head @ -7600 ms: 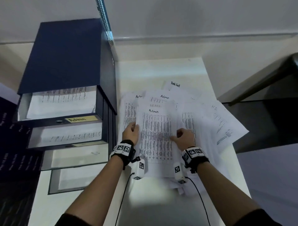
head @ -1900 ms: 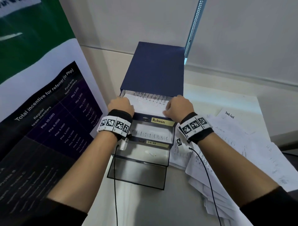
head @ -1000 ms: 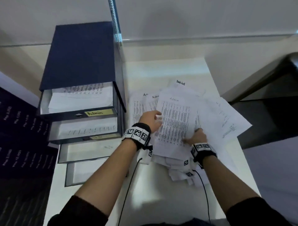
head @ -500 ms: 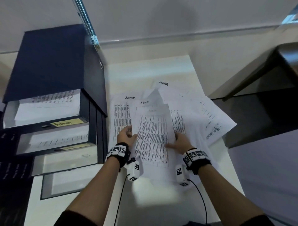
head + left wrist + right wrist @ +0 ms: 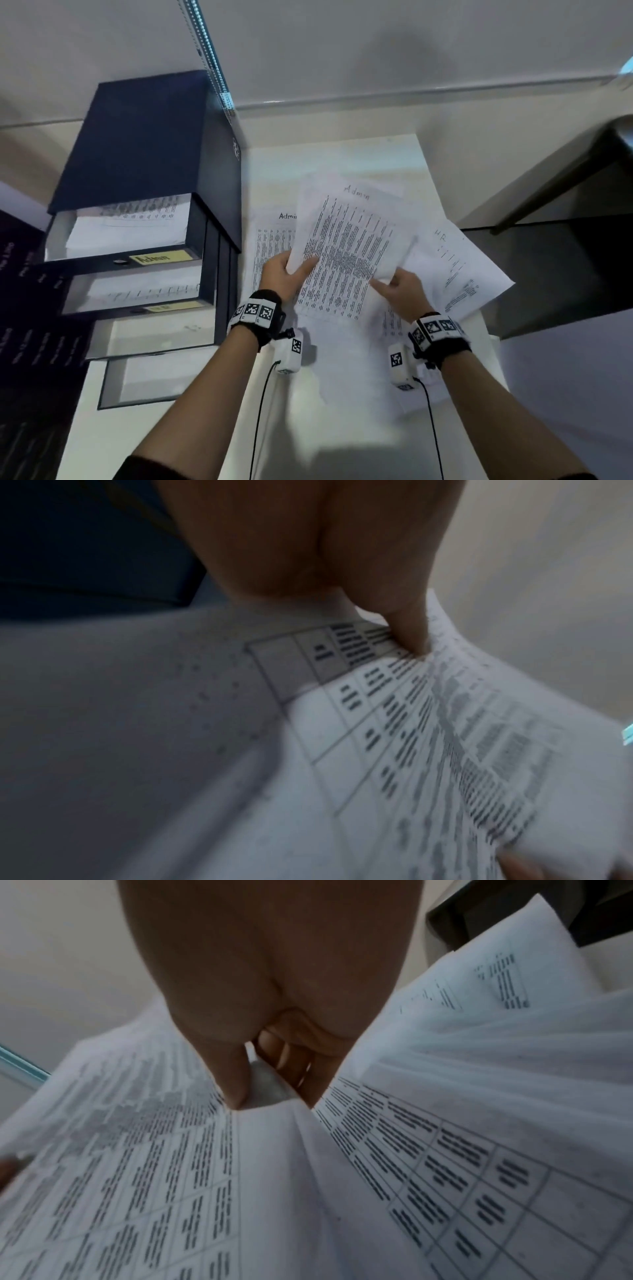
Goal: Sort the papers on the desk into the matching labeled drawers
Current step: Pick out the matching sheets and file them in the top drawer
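Observation:
An "Admin" sheet (image 5: 349,250) printed with a table is raised off the paper pile and tilted. My left hand (image 5: 294,269) grips its left edge, thumb on top (image 5: 407,631). At the sheet's lower right edge, my right hand (image 5: 385,282) pinches it between thumb (image 5: 229,1080) and the fingers beneath. To the left stands the navy drawer unit (image 5: 147,137). Its top drawer (image 5: 126,226), labelled "Admin" (image 5: 161,257), is pulled out with sheets inside. The second drawer (image 5: 137,291) below is also pulled out and holds paper.
Another "Admin" sheet (image 5: 270,246) and an "HR" sheet (image 5: 459,267) lie in the spread pile on the white desk (image 5: 342,154). Two lower drawers (image 5: 150,373) stick out further towards me. A dark table (image 5: 565,246) borders the desk on the right.
The top Admin sheet has come up off the pile and tilted to the right. Both hands now hold it by its edges.

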The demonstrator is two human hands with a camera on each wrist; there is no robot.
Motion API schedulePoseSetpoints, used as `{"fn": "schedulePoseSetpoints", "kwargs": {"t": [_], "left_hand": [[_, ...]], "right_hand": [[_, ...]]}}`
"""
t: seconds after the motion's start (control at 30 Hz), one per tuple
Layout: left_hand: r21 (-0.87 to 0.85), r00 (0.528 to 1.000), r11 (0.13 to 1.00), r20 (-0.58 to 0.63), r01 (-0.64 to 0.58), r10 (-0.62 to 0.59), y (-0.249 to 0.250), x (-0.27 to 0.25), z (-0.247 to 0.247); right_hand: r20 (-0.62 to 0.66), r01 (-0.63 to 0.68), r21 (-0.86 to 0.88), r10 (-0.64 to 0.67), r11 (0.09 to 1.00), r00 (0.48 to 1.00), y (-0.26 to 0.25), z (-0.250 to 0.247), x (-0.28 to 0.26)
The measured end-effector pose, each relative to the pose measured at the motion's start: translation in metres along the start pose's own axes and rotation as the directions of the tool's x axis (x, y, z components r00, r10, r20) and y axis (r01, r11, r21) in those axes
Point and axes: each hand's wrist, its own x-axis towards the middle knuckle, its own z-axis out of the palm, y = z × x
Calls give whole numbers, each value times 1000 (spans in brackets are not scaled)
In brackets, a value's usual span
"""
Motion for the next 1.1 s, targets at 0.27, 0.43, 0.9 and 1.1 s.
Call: {"fn": "schedulePoseSetpoints", "kwargs": {"t": [0.27,0.43,0.9,1.1], "left_hand": [[30,964,965,55,-262,260,41,-11,-22],[171,976,966,137,-192,170,28,-23,-11],[132,917,947,-242,-292,316,69,-69,-191],[126,931,984,-328,-126,161,68,-93,-309]], "right_hand": [[-290,274,107,-233,956,928,-44,-14,-37],[-161,89,17,-85,996,983,-48,-13,-50],[106,351,324,-402,879,909,-208,34,-94],[482,-76,464,-179,883,857,-271,114,-100]]}}
